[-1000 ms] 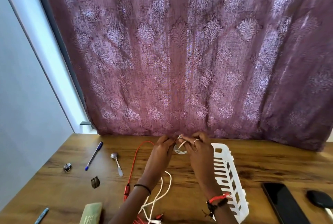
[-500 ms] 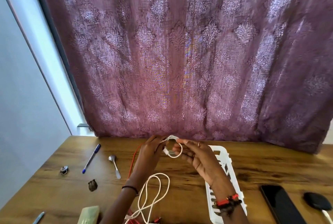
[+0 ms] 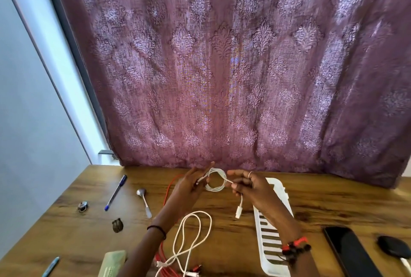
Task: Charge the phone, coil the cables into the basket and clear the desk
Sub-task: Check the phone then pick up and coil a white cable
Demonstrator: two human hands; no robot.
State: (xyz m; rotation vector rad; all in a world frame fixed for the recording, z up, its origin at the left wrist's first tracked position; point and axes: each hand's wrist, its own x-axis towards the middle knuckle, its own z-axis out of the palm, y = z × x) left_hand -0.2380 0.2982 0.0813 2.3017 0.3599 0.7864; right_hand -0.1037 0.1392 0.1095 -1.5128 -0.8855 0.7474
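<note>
A small coil of white cable (image 3: 215,181) hangs above the desk between my hands. My left hand (image 3: 191,185) pinches its left side. My right hand (image 3: 249,185) pinches the strand on the right, and the cable's white plug (image 3: 238,211) dangles below it. Under my right forearm lies the white slotted basket (image 3: 269,236). A second white cable (image 3: 191,232) lies in loose loops on the desk, over a red cable (image 3: 165,196). At the right is the black phone (image 3: 351,252), face up.
On the wooden desk (image 3: 347,205) lie a blue pen (image 3: 115,192), a spoon (image 3: 144,201), a small metal piece (image 3: 82,206), a dark lump (image 3: 117,225), a green block (image 3: 112,263), another pen (image 3: 51,266) and a black round item (image 3: 393,246). A purple curtain (image 3: 222,65) hangs behind.
My hands have drawn apart, left hand leftward and right hand rightward, stretching the small white coil open. The plug end now hangs free under my right hand.
</note>
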